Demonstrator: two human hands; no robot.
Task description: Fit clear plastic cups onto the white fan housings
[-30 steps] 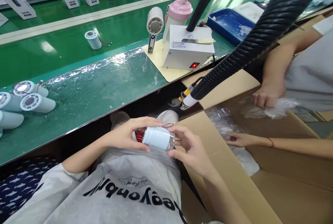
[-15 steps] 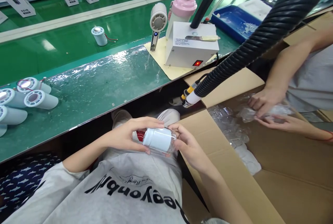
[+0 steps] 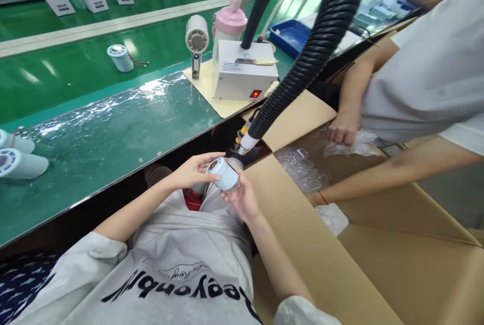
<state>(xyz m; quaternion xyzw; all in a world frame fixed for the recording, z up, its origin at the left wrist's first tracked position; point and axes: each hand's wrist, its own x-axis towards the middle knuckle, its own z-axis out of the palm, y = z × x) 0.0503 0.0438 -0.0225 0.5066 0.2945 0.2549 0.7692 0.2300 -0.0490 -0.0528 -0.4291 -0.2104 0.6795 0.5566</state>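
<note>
Over my lap I hold a small pale-blue cylindrical part [image 3: 224,174] between both hands, its round open end turned up toward the bench. My left hand [image 3: 191,171] curls round its left side with thumb and fingers closed on it. My right hand [image 3: 244,198] cups it from below and the right, with a clear plastic cover against the palm. Red wires show just under the part, by my shirt.
Two similar cylinders [image 3: 22,163] lie at the bench's left edge, another [image 3: 120,58] on the green belt. A white box with a red switch [image 3: 245,77], a small fan [image 3: 197,42] and a black ribbed hose [image 3: 302,68] stand ahead. Another person's hands [image 3: 344,131] reach into the cardboard box [image 3: 325,259] of plastic wrap.
I have turned the cylinder so that its round end faces up and raised it slightly. My view swung right. The other person's arm now stretches deeper into the box.
</note>
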